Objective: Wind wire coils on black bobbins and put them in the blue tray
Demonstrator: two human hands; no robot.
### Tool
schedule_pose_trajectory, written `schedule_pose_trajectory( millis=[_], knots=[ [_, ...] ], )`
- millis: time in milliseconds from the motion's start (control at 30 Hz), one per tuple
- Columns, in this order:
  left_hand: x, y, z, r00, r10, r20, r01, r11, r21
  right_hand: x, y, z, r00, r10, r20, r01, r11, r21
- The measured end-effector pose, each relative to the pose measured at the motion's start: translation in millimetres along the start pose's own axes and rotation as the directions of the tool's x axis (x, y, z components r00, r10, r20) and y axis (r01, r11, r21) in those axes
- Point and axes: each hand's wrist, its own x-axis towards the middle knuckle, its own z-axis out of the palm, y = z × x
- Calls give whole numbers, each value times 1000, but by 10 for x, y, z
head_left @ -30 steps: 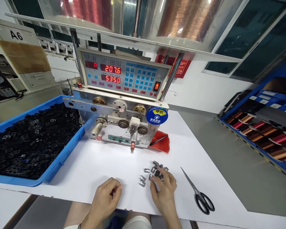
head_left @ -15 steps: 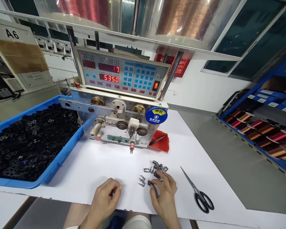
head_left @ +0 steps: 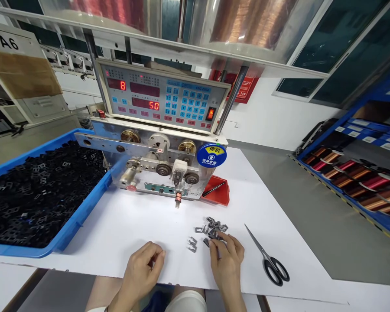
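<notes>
My left hand (head_left: 142,272) rests at the near edge of the white table (head_left: 143,221), fingers curled and pinched together on something small that I cannot make out. My right hand (head_left: 226,258) lies to its right, fingertips pinched on a small dark metal clip at the near side of a loose heap of grey metal clips (head_left: 211,229). Two more clips (head_left: 191,245) lie just left of that hand. A coil winding machine (head_left: 159,143) with a red digit display stands behind the heap, a small copper-wound bobbin (head_left: 178,198) on its spindle.
A blue tray (head_left: 84,212) full of small black parts fills the left side. Black-handled scissors (head_left: 269,260) lie right of my right hand. A small red tray (head_left: 218,193) sits by the machine's right foot. Blue shelving (head_left: 364,182) with copper coils runs along the right.
My right hand has drawn slightly nearer and to the right, fingers closing on a clip from the heap. The machine's display digits have changed. My left hand has stayed in place.
</notes>
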Motion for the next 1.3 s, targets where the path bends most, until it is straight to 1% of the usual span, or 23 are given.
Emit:
schedule_pose_trajectory(
  millis=[100,333,467,600,667,767,833,867,933,967,1000,1033,1067,1100,1133,1167,1200,1233,1267,1300],
  knots=[
    [5,-4,0,1000,7,4,-7,1000,-3,-7,12,-8,999,26,19,-26,1000,12],
    [-15,-10,3,1000,-9,13,9,1000,-6,-9,-96,-50,993,54,101,-62,995,80],
    [-13,-4,-13,1000,-5,25,5,1000,-6,-20,-109,-41,989,80,121,-91,991,93],
    [-19,-18,0,998,-43,36,44,999,-24,-3,-104,-35,988,66,136,-77,994,80],
    [-37,-28,15,996,-72,48,74,996,-46,15,-102,-34,992,37,121,-47,995,83],
    [-51,-44,33,985,-157,66,163,979,-119,43,-108,-38,998,4,55,-11,993,116],
    [5,-43,25,958,-267,102,283,934,-216,83,-142,-54,999,31,20,-34,983,183],
    [69,-31,8,934,-331,131,355,891,-284,121,-177,-68,998,63,15,-65,970,233],
    [280,32,-52,881,-435,187,472,765,-438,250,-298,-105,988,150,33,-152,921,359],
    [422,86,-94,861,-466,202,498,699,-512,344,-384,-125,977,202,61,-208,879,429],
    [580,152,-142,851,-484,205,503,640,-580,453,-487,-145,961,258,101,-273,820,502],
    [744,227,-189,848,-493,195,492,595,-636,575,-602,-161,936,317,155,-346,739,579],
    [905,306,-234,848,-498,181,473,557,-683,703,-726,-172,897,373,237,-431,623,653],
    [1054,381,-272,850,-494,185,458,519,-722,830,-853,-176,841,415,346,-523,463,715],
    [1185,448,-302,852,-478,213,456,479,-750,951,-978,-174,766,426,481,-613,260,746],
    [1291,502,-322,852,-456,256,465,439,-768,1059,-1097,-166,678,396,620,-685,35,727],
    [1373,543,-333,850,-429,305,483,405,-776,1149,-1205,-155,590,336,734,-725,-180,665],
    [1432,569,-337,846,-404,348,502,381,-776,1220,-1300,-143,512,269,816,-728,-369,578],
    [1469,584,-338,841,-385,380,517,366,-773,1269,-1378,-130,449,213,868,-699,-521,490],
    [1490,590,-337,838,-374,398,527,359,-770,1295,-1441,-120,405,179,896,-646,-638,420]
  ],
)
